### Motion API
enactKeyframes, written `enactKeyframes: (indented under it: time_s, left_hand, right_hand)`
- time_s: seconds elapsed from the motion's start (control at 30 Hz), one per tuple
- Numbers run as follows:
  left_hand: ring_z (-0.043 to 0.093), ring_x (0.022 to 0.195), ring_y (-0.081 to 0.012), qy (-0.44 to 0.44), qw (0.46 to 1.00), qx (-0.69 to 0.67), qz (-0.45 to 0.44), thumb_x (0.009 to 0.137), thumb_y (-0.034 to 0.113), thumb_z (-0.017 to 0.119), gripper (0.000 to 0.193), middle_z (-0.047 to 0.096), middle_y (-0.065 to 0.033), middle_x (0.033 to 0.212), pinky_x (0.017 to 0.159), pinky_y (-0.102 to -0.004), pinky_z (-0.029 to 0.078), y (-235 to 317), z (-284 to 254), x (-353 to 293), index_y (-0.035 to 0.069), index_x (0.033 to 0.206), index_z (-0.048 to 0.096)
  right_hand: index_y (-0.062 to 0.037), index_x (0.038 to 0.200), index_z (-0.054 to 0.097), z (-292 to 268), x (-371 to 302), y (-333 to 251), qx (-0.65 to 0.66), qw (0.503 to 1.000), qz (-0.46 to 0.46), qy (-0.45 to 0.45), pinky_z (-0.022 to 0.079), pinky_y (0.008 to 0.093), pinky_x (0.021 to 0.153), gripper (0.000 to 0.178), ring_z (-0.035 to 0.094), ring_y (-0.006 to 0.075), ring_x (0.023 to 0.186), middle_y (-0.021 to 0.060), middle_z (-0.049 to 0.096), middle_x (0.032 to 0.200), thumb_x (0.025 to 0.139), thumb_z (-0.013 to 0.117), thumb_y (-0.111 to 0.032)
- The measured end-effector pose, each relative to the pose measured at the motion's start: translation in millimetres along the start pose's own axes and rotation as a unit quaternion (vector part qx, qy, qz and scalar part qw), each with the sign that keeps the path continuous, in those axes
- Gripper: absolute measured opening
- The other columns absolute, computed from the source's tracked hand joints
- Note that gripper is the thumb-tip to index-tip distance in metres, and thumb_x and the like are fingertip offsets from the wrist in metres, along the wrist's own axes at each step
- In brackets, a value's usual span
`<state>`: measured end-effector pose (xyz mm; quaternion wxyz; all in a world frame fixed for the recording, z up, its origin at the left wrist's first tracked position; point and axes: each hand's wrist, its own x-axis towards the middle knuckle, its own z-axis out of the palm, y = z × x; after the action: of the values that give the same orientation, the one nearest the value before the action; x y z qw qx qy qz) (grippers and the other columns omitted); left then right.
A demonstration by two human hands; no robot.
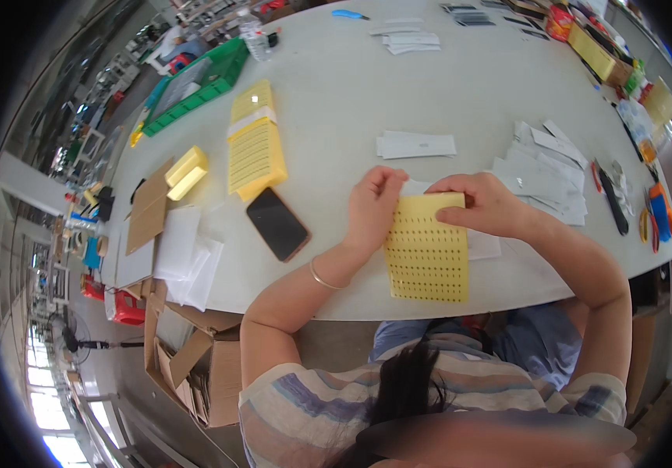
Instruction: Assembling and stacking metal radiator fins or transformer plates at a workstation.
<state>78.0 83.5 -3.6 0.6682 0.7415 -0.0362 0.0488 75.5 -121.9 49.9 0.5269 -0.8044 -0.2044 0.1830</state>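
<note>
A yellow sheet of small dark-printed labels (pixel 427 265) hangs in front of me over the table's near edge. My right hand (pixel 482 204) pinches its upper right corner, thumb on the front. Beside its upper left edge is my left hand (pixel 375 204), fingers curled together; what they hold is hidden. A white slip (pixel 415 187) shows between the hands, just above the sheet. Another white piece (pixel 484 244) lies partly behind the sheet's right side. Beyond my hands rests a small stack of white slips (pixel 416 145).
A phone (pixel 278 224) and banded yellow label sheets (pixel 256 152) lie left, near a green crate (pixel 203 86). To the right are a spread pile of white slips (pixel 542 175) and orange-handled scissors (pixel 661 212). A cardboard box (pixel 223 374) stands below the table's left edge.
</note>
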Motion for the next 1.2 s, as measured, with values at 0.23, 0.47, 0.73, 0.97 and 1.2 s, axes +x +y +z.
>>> enactKeyframes:
  time_s: [0.23, 0.47, 0.73, 0.97, 1.2]
  left_hand:
    - [0.045, 0.059, -0.0017, -0.093, 0.971, -0.207, -0.076, 0.097, 0.022, 0.052, 0.020, 0.057, 0.0039, 0.071, 0.051, -0.0195, 0.036, 2, 1, -4, 0.004, 0.094, 0.060]
    - [0.051, 0.055, -0.0021, -0.132, 0.973, -0.158, -0.101, 0.094, 0.020, 0.059, 0.018, 0.061, 0.0015, 0.071, 0.045, -0.0186, 0.038, -10, 7, -8, 0.003, 0.087, 0.061]
    - [0.051, 0.053, -0.0021, -0.124, 0.975, -0.130, -0.131, 0.094, 0.020, 0.058, 0.021, 0.061, 0.0005, 0.069, 0.043, -0.0185, 0.037, -1, 9, -12, 0.001, 0.087, 0.062]
    - [0.047, 0.047, -0.0018, -0.118, 0.963, -0.199, -0.141, 0.098, 0.026, 0.051, 0.029, 0.056, 0.0018, 0.063, 0.041, -0.0188, 0.034, -15, 6, -5, 0.001, 0.086, 0.061]
    - [0.054, 0.053, -0.0031, -0.157, 0.970, -0.145, -0.119, 0.098, 0.025, 0.050, 0.030, 0.061, -0.0004, 0.066, 0.046, -0.0193, 0.043, -8, 11, -15, -0.001, 0.087, 0.062]
  right_hand:
    - [-0.0002, 0.101, 0.063, -24, 6, 23, 0.019, 0.999, 0.019, 0.035, 0.046, 0.0228, 0.069, 0.017, 0.056, 0.0064, 0.077, 0.0010, 0.064, 0.084, 0.087, 0.065, -0.011]
    - [-0.0090, 0.096, 0.067, -18, 3, 15, -0.186, 0.960, -0.145, 0.153, 0.046, 0.0341, 0.082, 0.016, 0.057, 0.0210, 0.092, 0.0044, 0.063, 0.093, 0.082, 0.068, -0.017]
    - [-0.0144, 0.083, 0.066, -3, 23, 25, -0.411, 0.830, -0.347, 0.145, 0.040, 0.0391, 0.089, 0.010, 0.055, 0.0209, 0.088, -0.0023, 0.060, 0.088, 0.076, 0.071, -0.020]
    - [-0.0126, 0.079, 0.063, -14, 49, 22, -0.336, 0.885, -0.292, 0.138, 0.038, 0.0399, 0.090, 0.007, 0.055, 0.0222, 0.090, -0.0003, 0.061, 0.088, 0.079, 0.068, -0.017]
    - [-0.0094, 0.080, 0.064, -37, 126, 65, -0.290, 0.947, -0.094, 0.100, 0.033, 0.0395, 0.096, 0.015, 0.052, 0.0220, 0.102, 0.0031, 0.062, 0.095, 0.087, 0.059, -0.022]
